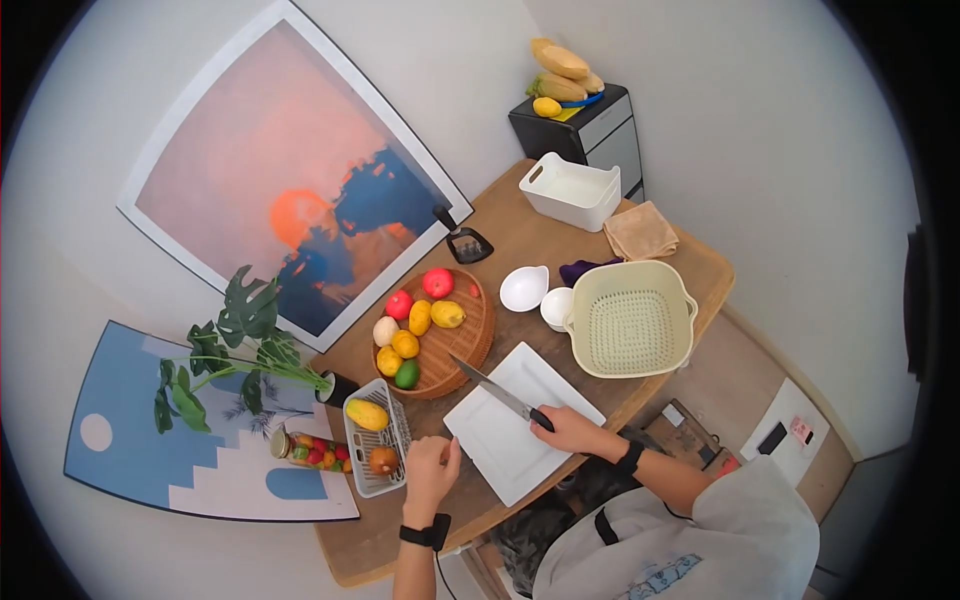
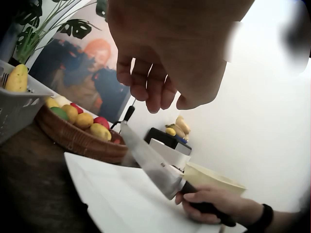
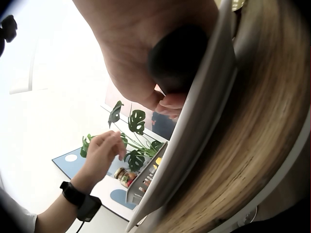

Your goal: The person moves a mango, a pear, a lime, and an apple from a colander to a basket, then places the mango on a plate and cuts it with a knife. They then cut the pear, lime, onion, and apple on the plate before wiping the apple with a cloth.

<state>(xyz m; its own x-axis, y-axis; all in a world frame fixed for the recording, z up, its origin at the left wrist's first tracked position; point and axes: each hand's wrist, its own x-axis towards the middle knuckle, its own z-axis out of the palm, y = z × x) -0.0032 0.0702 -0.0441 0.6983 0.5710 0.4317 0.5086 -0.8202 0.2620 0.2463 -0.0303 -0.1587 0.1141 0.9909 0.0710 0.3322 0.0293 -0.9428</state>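
Note:
My right hand (image 1: 572,430) grips the black handle of a kitchen knife (image 1: 505,398), its wide blade slanting over a white rectangular plate (image 1: 520,465). In the left wrist view the same knife (image 2: 154,167) has its tip pointing up and away. My left hand (image 1: 432,470) hovers beside the plate's left edge, near a grey basket (image 1: 375,482). Loosely bent fingers (image 2: 154,92) of that hand hang with nothing between them. Inside the grey basket are a yellow mango-like fruit (image 1: 367,414) and a brown onion (image 1: 383,460).
A round wicker tray (image 1: 470,345) with several fruits stands behind the plate. To the right are a cream colander (image 1: 635,320), white bowls (image 1: 524,288), a white bin (image 1: 572,192) and a folded cloth (image 1: 641,231). A jar (image 1: 310,450) and potted plant (image 1: 336,388) stand left.

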